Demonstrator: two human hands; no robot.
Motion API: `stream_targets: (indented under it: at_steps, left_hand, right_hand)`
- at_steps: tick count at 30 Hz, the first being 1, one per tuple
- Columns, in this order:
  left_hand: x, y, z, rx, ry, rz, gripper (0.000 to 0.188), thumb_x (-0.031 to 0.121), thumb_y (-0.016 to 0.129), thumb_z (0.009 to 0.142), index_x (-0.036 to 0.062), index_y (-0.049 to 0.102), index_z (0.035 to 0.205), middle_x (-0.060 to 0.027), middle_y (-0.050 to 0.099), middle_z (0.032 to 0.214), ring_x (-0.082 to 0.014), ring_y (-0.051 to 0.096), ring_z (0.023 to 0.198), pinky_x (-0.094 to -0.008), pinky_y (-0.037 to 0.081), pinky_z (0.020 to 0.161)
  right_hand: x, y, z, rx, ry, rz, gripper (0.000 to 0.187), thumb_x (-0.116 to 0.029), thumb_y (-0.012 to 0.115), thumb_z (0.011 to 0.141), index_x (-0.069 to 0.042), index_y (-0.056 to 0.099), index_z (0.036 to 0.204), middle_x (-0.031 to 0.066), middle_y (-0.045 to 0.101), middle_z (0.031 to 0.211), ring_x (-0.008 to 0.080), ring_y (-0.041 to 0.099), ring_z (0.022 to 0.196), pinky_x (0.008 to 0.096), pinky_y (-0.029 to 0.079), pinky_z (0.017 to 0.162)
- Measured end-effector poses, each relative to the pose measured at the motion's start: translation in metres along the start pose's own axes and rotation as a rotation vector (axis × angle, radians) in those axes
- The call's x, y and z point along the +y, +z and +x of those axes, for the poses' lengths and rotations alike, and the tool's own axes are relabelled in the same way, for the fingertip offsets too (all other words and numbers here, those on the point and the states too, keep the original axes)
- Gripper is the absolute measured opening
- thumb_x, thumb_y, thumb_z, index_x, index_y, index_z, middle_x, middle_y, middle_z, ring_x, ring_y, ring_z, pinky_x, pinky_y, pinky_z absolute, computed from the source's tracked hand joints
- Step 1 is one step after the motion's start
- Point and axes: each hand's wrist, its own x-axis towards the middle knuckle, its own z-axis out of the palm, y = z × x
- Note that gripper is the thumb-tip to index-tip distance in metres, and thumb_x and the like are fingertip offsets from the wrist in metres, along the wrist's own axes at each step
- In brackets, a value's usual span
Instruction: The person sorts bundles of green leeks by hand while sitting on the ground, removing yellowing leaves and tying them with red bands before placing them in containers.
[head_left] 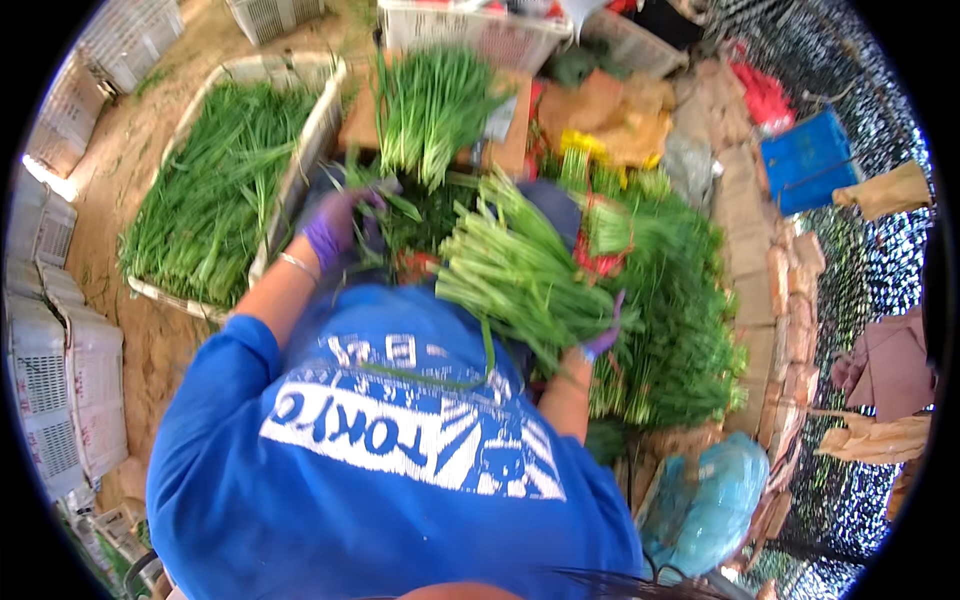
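Greens (525, 265) in a loose bunch lie aslant in front of me, just beyond the hem of my blue shirt (400, 400), pale stalks toward the upper left and leaves toward the lower right. My right hand (603, 340), in a purple glove, has hold of the bunch at its leafy lower-right end; one finger shows along the edge, and leaves hide most of the others. My left hand (340, 220), also gloved in purple, is apart from that bunch, out to the left beside a few loose leaves (398, 203). Its fingers are blurred, so I cannot tell whether they are spread or pinching a leaf. A bracelet (300, 265) circles my left wrist.

Beyond my hands, another bunch (430, 110) rests on a piece of cardboard (515, 140). To my left stands a pale crate (305, 165) filled with long green leaves. On my right, a big green heap (670, 310) spreads close to my right hand, with a red tie (600, 264) at its near side. A light blue plastic bag (705, 505) sits below the heap.
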Motion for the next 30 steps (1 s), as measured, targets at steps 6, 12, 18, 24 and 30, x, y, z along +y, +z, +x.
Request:
stream_targets:
  at_steps: [6, 12, 18, 24, 30]
  left_hand:
    - [-0.055, 0.079, 0.018, -0.382, -0.137, 0.569, 0.043, 0.009, 0.070, 0.069, 0.0026, 0.056, 0.110, -0.0082, 0.062, 0.102, -0.0156, 0.058, 0.091, -0.0283, 0.046, 0.081]
    - [-0.061, 0.098, 0.015, -0.217, -0.039, 0.714, 0.050, 0.021, 0.077, 0.063, 0.0010, 0.058, 0.104, -0.0090, 0.063, 0.093, -0.0185, 0.059, 0.080, -0.0314, 0.047, 0.071]
    - [-0.038, 0.103, -0.002, -0.011, -0.048, 1.000, 0.058, 0.036, 0.074, 0.060, -0.0042, 0.059, 0.099, -0.0186, 0.062, 0.086, -0.0264, 0.060, 0.075, -0.0346, 0.047, 0.068]
    - [-0.074, 0.070, 0.021, -0.076, 0.018, 0.724, 0.042, 0.029, 0.074, 0.063, -0.0022, 0.062, 0.089, -0.0116, 0.061, 0.073, -0.0185, 0.055, 0.062, -0.0321, 0.044, 0.053]
    - [-0.054, 0.056, -0.005, -0.435, -0.008, 0.516, 0.040, 0.017, 0.069, 0.072, -0.0009, 0.058, 0.105, -0.0087, 0.061, 0.098, -0.0159, 0.056, 0.087, -0.0278, 0.043, 0.077]
  right_hand:
    - [-0.001, -0.007, 0.025, -0.045, -0.161, -0.353, 0.062, -0.025, 0.037, 0.080, -0.016, 0.019, 0.139, 0.0227, 0.037, 0.127, 0.0417, 0.048, 0.104, 0.0533, 0.044, 0.084]
    - [-0.020, 0.009, 0.013, -0.048, -0.170, -0.268, 0.059, -0.019, 0.035, 0.083, -0.016, 0.019, 0.139, 0.0119, 0.053, 0.095, 0.0258, 0.055, 0.079, 0.0506, 0.046, 0.079]
    - [0.005, 0.006, 0.018, 0.058, -0.076, -0.289, 0.054, -0.027, 0.034, 0.086, -0.010, 0.025, 0.137, 0.0194, 0.043, 0.126, 0.0377, 0.047, 0.108, 0.0524, 0.036, 0.092]
    - [0.011, 0.026, 0.010, 0.043, 0.034, -0.096, 0.062, -0.028, 0.036, 0.081, -0.019, 0.018, 0.139, 0.0242, 0.039, 0.128, 0.0444, 0.048, 0.104, 0.0572, 0.040, 0.086]
    - [0.014, 0.013, 0.021, -0.135, 0.107, -0.124, 0.061, -0.022, 0.036, 0.081, -0.015, 0.019, 0.139, 0.0217, 0.039, 0.129, 0.0424, 0.048, 0.105, 0.0540, 0.040, 0.089]
